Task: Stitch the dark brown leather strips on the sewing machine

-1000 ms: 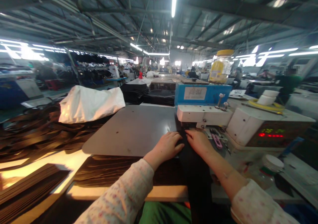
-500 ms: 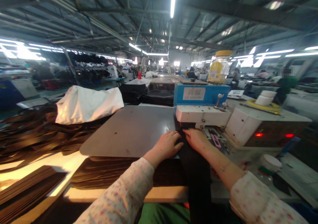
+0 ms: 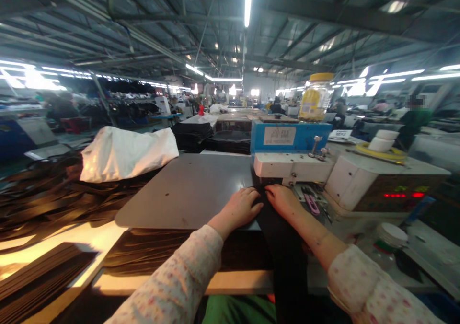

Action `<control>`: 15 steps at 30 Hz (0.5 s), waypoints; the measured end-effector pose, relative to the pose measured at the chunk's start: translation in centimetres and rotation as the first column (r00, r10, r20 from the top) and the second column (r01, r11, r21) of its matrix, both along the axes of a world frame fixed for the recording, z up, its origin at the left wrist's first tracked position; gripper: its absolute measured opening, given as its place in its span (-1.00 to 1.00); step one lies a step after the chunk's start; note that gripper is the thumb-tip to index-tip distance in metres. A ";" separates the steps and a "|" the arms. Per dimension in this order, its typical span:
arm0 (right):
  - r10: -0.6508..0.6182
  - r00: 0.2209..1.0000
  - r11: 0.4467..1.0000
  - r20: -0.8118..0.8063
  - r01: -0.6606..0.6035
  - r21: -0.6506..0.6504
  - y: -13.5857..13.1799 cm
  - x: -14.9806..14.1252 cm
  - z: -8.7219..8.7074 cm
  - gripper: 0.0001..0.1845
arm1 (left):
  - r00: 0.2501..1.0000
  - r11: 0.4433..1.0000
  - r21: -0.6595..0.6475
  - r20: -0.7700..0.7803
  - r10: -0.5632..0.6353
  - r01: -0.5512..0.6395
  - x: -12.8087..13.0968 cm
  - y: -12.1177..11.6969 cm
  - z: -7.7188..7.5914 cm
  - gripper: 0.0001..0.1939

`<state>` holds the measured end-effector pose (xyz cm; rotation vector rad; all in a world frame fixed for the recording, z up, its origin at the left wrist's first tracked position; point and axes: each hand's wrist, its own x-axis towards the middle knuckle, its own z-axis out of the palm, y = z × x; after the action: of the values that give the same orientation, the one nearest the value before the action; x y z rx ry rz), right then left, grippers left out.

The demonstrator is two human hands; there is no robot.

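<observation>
A long black fabric strip runs from under the white head of a blue-and-white sewing machine down over the table's front edge. On the strip's left edge, my left hand rests with fingers curled and gripping it near the machine head. My right hand pinches the right side of the same strip, close beside the other hand. The strip's far end is hidden below the head. A smooth grey metal plate extends to the left of the strip, partly under my left hand and wrist.
Pink-handled thread snips lie right of the machine head. A control box with lit digits stands farther right, near a lidded jar. Stacked dark fabric pieces sit below the plate; a white cloth bundle covers strips at left.
The control box display has changed from two red lights to a row of red digits with green ones above. Both hands stay almost in place on the strip.
</observation>
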<state>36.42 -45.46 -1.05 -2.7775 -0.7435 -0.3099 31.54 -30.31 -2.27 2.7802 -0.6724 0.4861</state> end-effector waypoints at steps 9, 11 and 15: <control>-0.026 0.999 1.000 0.028 0.026 0.018 0.0 -0.1 -0.4 -0.68 | 1.000 1.000 -0.009 0.013 -0.014 0.014 0.4 0.2 -0.2 -0.72; -0.039 0.999 0.999 0.019 0.038 0.019 0.0 -0.1 -0.3 -0.68 | 1.000 1.000 -0.012 0.009 -0.022 0.022 0.4 0.2 -0.3 -0.72; -0.044 0.999 0.999 0.009 0.044 0.020 0.0 -0.2 -0.3 -0.68 | 1.000 1.000 -0.010 0.003 -0.019 0.019 0.4 0.2 -0.3 -0.71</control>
<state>36.25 -45.43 -1.36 -2.7791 -0.6782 -0.3366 31.92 -30.07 -2.53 2.7619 -0.6941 0.4879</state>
